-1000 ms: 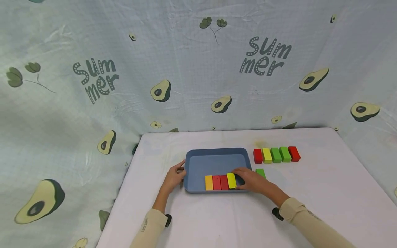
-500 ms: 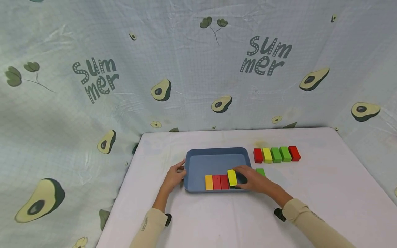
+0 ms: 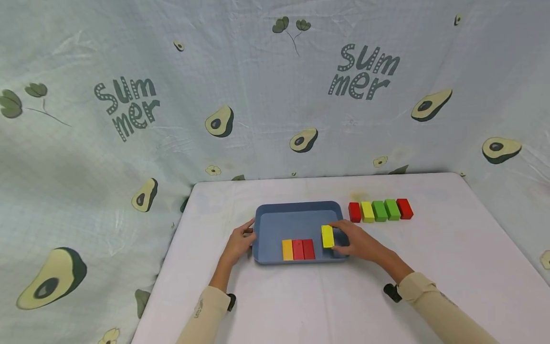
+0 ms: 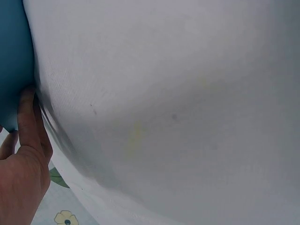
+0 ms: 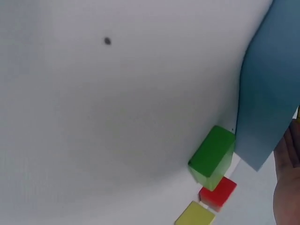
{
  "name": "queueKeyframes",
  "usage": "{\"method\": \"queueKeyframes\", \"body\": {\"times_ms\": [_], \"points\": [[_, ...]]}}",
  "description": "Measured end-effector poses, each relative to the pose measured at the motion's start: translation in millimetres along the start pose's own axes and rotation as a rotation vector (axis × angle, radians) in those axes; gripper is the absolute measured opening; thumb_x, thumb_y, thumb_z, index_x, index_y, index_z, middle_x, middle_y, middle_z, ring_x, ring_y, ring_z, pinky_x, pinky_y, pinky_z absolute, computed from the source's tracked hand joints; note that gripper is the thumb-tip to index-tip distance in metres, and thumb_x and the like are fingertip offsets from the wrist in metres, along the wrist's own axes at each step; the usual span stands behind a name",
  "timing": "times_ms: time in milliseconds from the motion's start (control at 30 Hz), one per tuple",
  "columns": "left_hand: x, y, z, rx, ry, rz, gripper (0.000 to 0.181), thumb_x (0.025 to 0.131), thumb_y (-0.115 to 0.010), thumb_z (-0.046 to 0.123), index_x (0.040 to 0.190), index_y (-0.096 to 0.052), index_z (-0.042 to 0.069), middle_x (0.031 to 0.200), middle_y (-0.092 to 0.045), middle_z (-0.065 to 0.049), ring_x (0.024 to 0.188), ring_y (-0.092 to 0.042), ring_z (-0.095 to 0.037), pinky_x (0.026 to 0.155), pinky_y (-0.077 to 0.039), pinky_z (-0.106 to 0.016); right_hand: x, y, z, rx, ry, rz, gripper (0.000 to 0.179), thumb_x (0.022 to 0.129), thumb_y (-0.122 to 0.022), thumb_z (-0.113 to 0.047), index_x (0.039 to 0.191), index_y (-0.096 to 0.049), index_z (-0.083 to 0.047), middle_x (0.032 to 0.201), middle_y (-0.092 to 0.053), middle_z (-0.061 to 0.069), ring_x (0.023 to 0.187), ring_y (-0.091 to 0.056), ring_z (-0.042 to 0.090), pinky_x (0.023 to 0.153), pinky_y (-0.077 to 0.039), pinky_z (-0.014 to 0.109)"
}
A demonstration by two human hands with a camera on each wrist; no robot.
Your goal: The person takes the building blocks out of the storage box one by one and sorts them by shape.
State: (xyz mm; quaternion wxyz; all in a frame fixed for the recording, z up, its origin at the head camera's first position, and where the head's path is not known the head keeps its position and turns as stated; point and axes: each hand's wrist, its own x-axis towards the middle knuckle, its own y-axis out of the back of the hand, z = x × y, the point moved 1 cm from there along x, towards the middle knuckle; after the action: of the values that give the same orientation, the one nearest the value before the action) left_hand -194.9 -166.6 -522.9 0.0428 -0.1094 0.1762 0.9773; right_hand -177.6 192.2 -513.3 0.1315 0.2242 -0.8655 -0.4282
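While the unclenched left hand (image 3: 238, 244) rests its fingers against the blue tray (image 3: 292, 224), seemingly to steady it, the right hand (image 3: 360, 242) pinches a yellow block (image 3: 327, 236) over the tray's right part, apart from the orange-and-red row of blocks (image 3: 298, 250).

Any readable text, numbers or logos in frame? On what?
"sum mer": backdrop cloth, left of centre
"sum mer": same cloth, right of centre
Left sleeve: lettering, too small to read
Right sleeve: small dark marking, too small to read
Tray, blocks: none readable
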Motion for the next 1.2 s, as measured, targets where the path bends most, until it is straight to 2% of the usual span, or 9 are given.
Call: {"method": "queueKeyframes", "body": {"times_ms": [233,467,733,833,1067,1200], "points": [[1.2,0.8,-0.8,-0.012,-0.017,-0.013,0.059,0.082,-0.053,0.003,0.141,-0.046,0.009,0.116,-0.055,-0.021,0.082,-0.056,-0.022,0.063,-0.05,-0.032,-4.0,12,7,0.03,-0.026,0.025,0.066,0.079,-0.076,-0.024,0.137,-0.048,-0.008,0.134,-0.046,0.017,0.119,-0.044,0.033,0.085,-0.048,0.047],[0.1,0.7,-0.4,-0.005,-0.011,-0.001,0.059,0.082,-0.053,0.003,0.141,-0.046,0.01,0.115,-0.055,-0.019,0.081,-0.055,-0.019,0.064,-0.05,-0.031,-11.4,21,22,0.097,-0.014,0.063,0.065,0.079,-0.076,-0.022,0.136,-0.049,-0.006,0.132,-0.049,0.016,0.112,-0.052,0.035,0.084,-0.049,0.046],[0.3,1.9,-0.4,-0.022,-0.002,-0.013,0.059,0.083,-0.052,0.002,0.142,-0.044,0.01,0.117,-0.054,-0.02,0.081,-0.055,-0.021,0.061,-0.049,-0.032,-16.5,31,30,0.099,-0.025,0.069,0.067,0.079,-0.076,-0.019,0.136,-0.047,-0.001,0.132,-0.05,0.016,0.111,-0.053,0.037,0.085,-0.048,0.048],[-2.5,2.9,6.8,-0.04,-0.004,-0.027,0.059,0.084,-0.052,0.002,0.142,-0.042,0.007,0.118,-0.052,-0.024,0.083,-0.055,-0.025,0.063,-0.049,-0.035,-17.0,36,34,0.096,-0.057,0.061,0.066,0.079,-0.076,-0.02,0.136,-0.048,-0.003,0.131,-0.051,0.016,0.111,-0.052,0.036,0.085,-0.048,0.048],[-22.6,3.5,39.3,-0.026,-0.001,-0.042,0.059,0.085,-0.049,0.0,0.142,-0.038,0.001,0.119,-0.05,-0.029,0.09,-0.054,-0.031,0.068,-0.05,-0.039,-23.8,49,53,0.077,-0.127,0.022,0.065,0.081,-0.074,-0.022,0.137,-0.046,-0.002,0.13,-0.05,0.02,0.112,-0.051,0.038,0.085,-0.048,0.048],[-24.5,1.7,42.4,-0.021,0.009,-0.04,0.058,0.085,-0.049,-0.001,0.142,-0.038,0.001,0.119,-0.05,-0.029,0.089,-0.054,-0.03,0.068,-0.05,-0.037,-29.9,55,63,0.071,-0.154,0.012,0.066,0.081,-0.074,-0.023,0.136,-0.046,-0.001,0.13,-0.05,0.021,0.112,-0.051,0.039,0.085,-0.048,0.048]]}}
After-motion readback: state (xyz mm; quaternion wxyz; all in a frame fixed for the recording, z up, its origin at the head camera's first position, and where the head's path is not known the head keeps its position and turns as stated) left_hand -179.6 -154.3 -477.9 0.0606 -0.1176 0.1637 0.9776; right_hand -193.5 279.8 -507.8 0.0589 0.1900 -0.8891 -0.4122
